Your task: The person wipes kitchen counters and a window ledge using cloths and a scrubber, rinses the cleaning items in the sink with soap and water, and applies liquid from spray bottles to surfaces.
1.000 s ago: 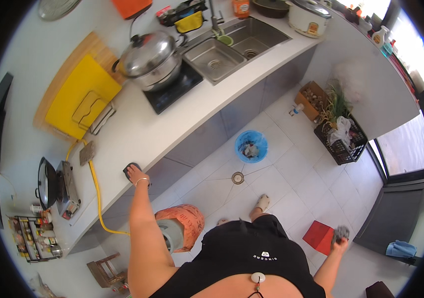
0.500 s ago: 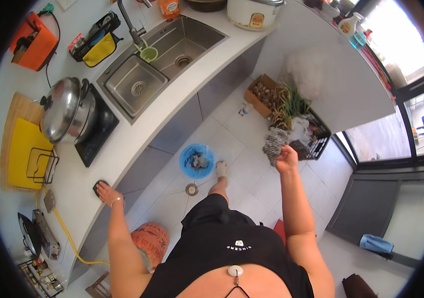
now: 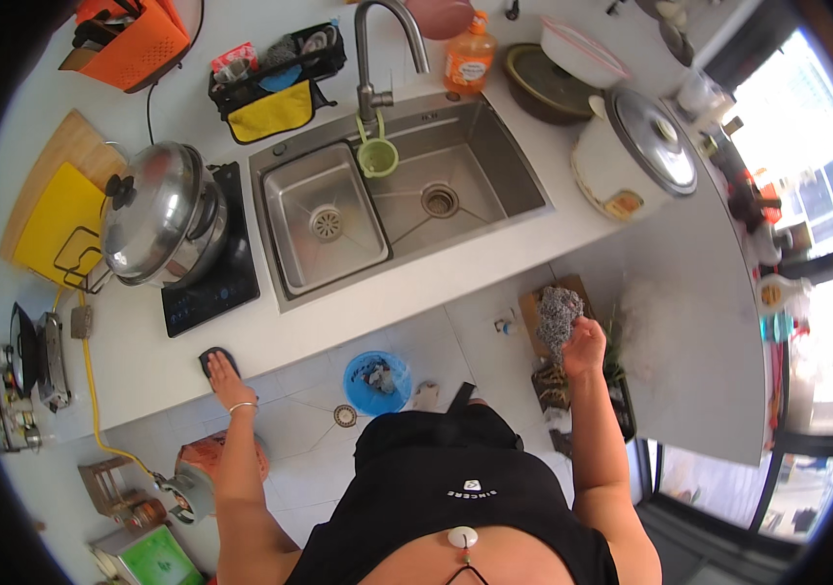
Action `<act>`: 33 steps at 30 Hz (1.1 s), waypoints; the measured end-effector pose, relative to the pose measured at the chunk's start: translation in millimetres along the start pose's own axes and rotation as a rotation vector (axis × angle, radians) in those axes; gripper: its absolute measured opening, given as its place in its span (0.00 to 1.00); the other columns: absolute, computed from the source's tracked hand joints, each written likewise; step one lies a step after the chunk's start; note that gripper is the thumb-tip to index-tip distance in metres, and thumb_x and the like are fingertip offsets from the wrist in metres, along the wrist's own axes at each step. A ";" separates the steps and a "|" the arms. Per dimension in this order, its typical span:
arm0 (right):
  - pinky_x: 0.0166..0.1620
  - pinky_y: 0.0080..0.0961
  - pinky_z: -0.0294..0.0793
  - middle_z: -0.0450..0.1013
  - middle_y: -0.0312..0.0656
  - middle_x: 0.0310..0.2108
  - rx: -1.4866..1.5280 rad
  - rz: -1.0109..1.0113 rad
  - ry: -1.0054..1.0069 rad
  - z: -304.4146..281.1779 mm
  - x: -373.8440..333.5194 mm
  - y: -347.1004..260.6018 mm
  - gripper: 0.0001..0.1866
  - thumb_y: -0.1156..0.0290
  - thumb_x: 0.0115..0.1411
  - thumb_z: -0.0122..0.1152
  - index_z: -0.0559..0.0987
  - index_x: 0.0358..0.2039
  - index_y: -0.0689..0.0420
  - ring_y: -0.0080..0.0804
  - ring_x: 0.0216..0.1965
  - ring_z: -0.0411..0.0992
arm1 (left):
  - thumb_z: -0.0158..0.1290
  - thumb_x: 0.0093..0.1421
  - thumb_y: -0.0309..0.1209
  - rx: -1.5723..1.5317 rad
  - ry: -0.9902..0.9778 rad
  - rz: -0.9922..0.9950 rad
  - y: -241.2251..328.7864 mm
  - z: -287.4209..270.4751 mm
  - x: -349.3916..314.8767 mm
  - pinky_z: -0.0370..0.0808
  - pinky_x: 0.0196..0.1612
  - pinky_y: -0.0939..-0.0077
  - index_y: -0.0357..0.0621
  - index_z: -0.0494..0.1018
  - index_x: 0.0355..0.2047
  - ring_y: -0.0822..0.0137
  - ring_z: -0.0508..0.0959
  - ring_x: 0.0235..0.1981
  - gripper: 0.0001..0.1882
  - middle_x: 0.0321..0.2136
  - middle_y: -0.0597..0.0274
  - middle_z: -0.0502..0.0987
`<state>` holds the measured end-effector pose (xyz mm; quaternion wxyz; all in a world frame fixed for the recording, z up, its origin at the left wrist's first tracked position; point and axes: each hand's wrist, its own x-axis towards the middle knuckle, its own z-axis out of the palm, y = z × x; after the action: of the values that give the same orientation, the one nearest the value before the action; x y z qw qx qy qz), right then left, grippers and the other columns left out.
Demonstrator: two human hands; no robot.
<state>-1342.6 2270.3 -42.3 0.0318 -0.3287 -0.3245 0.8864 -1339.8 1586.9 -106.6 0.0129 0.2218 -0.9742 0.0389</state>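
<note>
My left hand [image 3: 226, 377] presses on a small dark pad [image 3: 217, 361] on the white countertop [image 3: 333, 327], near its front edge. Its fingers lie over the pad, and the palm side is hidden. At the right, held out in front of the counter, my right hand [image 3: 584, 346] is closed on a grey, speckled, shaggy cloth [image 3: 560, 320] bunched at the fingertips. The pad's exact kind does not show.
A steel pot [image 3: 158, 219] stands on the black cooktop [image 3: 212, 292], left of the double sink [image 3: 406, 249]. A white rice cooker [image 3: 603, 161] is at the counter's right. On the floor are a blue bin [image 3: 353, 382] and a gas cylinder [image 3: 192, 492].
My view has turned toward the sink and counter. The right hand with the grey cloth has come nearer the counter's front. The left hand stays on the dark pad.
</note>
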 end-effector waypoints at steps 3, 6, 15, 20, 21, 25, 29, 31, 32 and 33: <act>0.37 0.31 0.72 0.72 0.41 0.39 -0.060 0.061 -0.226 99.1 43.9 -29.3 0.17 0.63 0.52 0.53 0.72 0.40 0.58 0.34 0.41 0.72 | 0.50 0.42 0.15 -0.094 -0.031 0.029 60.4 -18.0 -19.9 0.43 0.65 0.62 0.42 0.45 0.64 0.55 0.45 0.66 0.47 0.65 0.53 0.45; 0.48 0.44 0.71 0.69 0.51 0.47 -0.128 0.184 -0.504 150.2 117.5 -51.2 0.23 0.66 0.57 0.50 0.67 0.52 0.63 0.48 0.48 0.69 | 0.52 0.38 0.16 -0.209 -0.096 0.081 142.4 -41.5 -30.4 0.42 0.65 0.60 0.41 0.46 0.63 0.53 0.45 0.66 0.49 0.65 0.50 0.45; 0.46 0.34 0.72 0.71 0.50 0.43 -1.503 -0.782 -0.808 345.8 319.0 -24.9 0.29 0.77 0.43 0.58 0.69 0.50 0.58 0.47 0.42 0.71 | 0.55 0.42 0.63 -0.250 -0.131 -0.080 323.0 -55.2 -33.8 0.36 0.62 0.45 0.35 0.42 0.63 0.43 0.38 0.65 0.60 0.64 0.39 0.39; 0.46 0.36 0.72 0.66 0.48 0.50 -1.768 -1.161 -1.072 481.0 333.4 -24.3 0.32 0.78 0.44 0.57 0.66 0.54 0.53 0.47 0.44 0.70 | 0.54 0.42 0.64 -0.152 -0.170 -0.176 346.4 -72.3 -29.0 0.35 0.62 0.45 0.36 0.40 0.63 0.42 0.37 0.65 0.61 0.64 0.39 0.38; 0.45 0.36 0.73 0.67 0.47 0.50 -1.871 -1.222 -1.115 502.0 334.7 -26.8 0.29 0.78 0.45 0.56 0.68 0.52 0.52 0.45 0.44 0.70 | 0.54 0.42 0.64 -0.152 -0.177 -0.177 348.6 -74.0 -29.3 0.35 0.62 0.45 0.36 0.41 0.63 0.42 0.37 0.65 0.61 0.64 0.39 0.38; 0.42 0.36 0.74 0.70 0.42 0.46 -2.307 -1.241 -1.202 537.8 376.5 -13.7 0.17 0.76 0.50 0.53 0.75 0.42 0.52 0.40 0.44 0.71 | 0.52 0.41 0.68 -0.093 -0.189 -0.173 349.7 -75.5 -21.9 0.35 0.63 0.46 0.37 0.41 0.64 0.42 0.37 0.65 0.62 0.64 0.39 0.37; 0.40 0.37 0.74 0.72 0.43 0.39 -2.290 -1.285 -1.220 518.9 401.6 -14.4 0.11 0.75 0.51 0.53 0.76 0.36 0.53 0.42 0.39 0.73 | 0.51 0.37 0.72 -0.068 -0.185 -0.181 348.6 -79.3 -14.3 0.36 0.62 0.46 0.37 0.41 0.64 0.42 0.38 0.65 0.66 0.64 0.39 0.37; 0.40 0.37 0.73 0.73 0.45 0.38 -1.907 -1.219 -1.214 495.6 398.5 -16.8 0.12 0.74 0.49 0.54 0.76 0.37 0.55 0.45 0.38 0.73 | 0.51 0.35 0.72 -0.069 -0.176 -0.189 346.1 -80.4 -13.8 0.36 0.62 0.46 0.36 0.41 0.63 0.42 0.38 0.65 0.67 0.64 0.40 0.37; 0.40 0.37 0.73 0.74 0.46 0.38 -1.721 -1.178 -1.199 481.2 389.9 -17.8 0.13 0.74 0.48 0.55 0.76 0.37 0.56 0.46 0.37 0.73 | 0.52 0.34 0.72 -0.068 -0.169 -0.190 344.6 -80.5 -14.5 0.36 0.62 0.46 0.36 0.42 0.63 0.42 0.38 0.65 0.67 0.64 0.40 0.38; 0.39 0.36 0.73 0.74 0.46 0.37 -1.654 -1.016 -1.152 463.5 380.5 -16.4 0.15 0.76 0.46 0.56 0.75 0.38 0.58 0.45 0.36 0.74 | 0.52 0.34 0.73 -0.070 -0.163 -0.187 343.8 -80.6 -14.4 0.36 0.62 0.46 0.36 0.42 0.63 0.42 0.38 0.65 0.67 0.64 0.40 0.38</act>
<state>-1922.4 2129.0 19.3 0.0069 0.3790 -0.8743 0.3032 -1475.2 1908.6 -51.0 -0.0548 0.3137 -0.9478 -0.0145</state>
